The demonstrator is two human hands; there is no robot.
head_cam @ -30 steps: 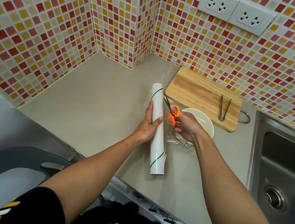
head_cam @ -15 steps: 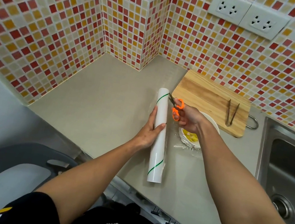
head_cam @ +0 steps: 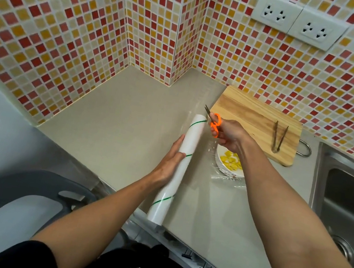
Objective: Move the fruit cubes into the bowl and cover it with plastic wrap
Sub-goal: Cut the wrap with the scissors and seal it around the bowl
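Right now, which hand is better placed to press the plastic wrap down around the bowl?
Left. The left hand only rests on the roll; the right hand grips scissors.

The cutting board (head_cam: 248,113) is pale wood with visible grain; the counter (head_cam: 128,111) looks smooth and matt; the sink (head_cam: 351,188) is brushed metal; the scissors (head_cam: 214,122) have orange plastic handles and metal blades; the plastic wrap (head_cam: 229,178) over the white glossy bowl (head_cam: 226,169) is clear and crinkled; the roll (head_cam: 181,158) looks smooth, slightly shiny.

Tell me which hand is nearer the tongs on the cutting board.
Right. The right hand, gripping the scissors, is just left of the tongs; the left hand rests farther away on the wrap roll.
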